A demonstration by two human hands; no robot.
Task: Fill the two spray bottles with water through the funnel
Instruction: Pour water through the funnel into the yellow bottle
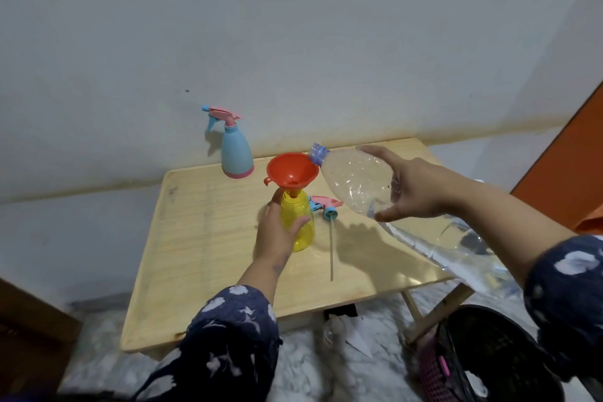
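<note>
A yellow spray bottle [301,225] stands uncapped on the wooden table [202,238], with a red funnel [291,173] seated in its neck. My left hand [277,232] grips the yellow bottle's side. My right hand [411,186] holds a large clear water bottle [352,179] tilted, its blue-ringed mouth at the funnel's right rim. The yellow bottle's pink and blue spray head [324,206] lies on the table just right of it, its tube pointing toward me. A blue spray bottle [235,153] with its pink head on stands at the table's far edge by the wall.
The small table stands against a white wall. A black bag [489,356] and a pink basket [430,372] sit on the floor at the lower right. White paper [355,336] lies under the table's front edge. A dark wooden piece [29,330] is at the lower left.
</note>
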